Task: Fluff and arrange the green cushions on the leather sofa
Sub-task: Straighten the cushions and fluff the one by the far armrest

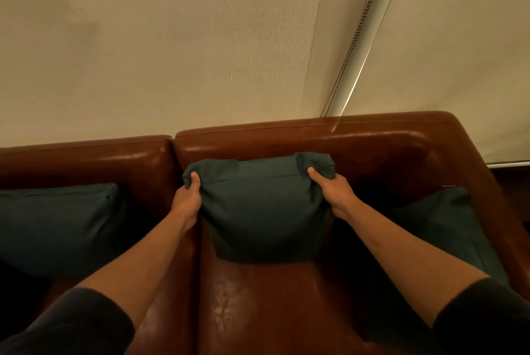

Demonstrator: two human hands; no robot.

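Against the backrest of the leather sofa [286, 297], the middle green cushion [263, 211] is standing upright on the seat. Left hand [187, 199] and right hand [334, 194] are each pinching an upper corner, probably for shaking and squaring. Two further green cushions, the left cushion [57, 225] and the right cushion [447, 225], are lying alongside. No containers are appearing.

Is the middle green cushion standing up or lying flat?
Standing up. The middle cushion leans against the sofa back, its bottom edge on the seat, while the left hand and right hand pinch its top corners.
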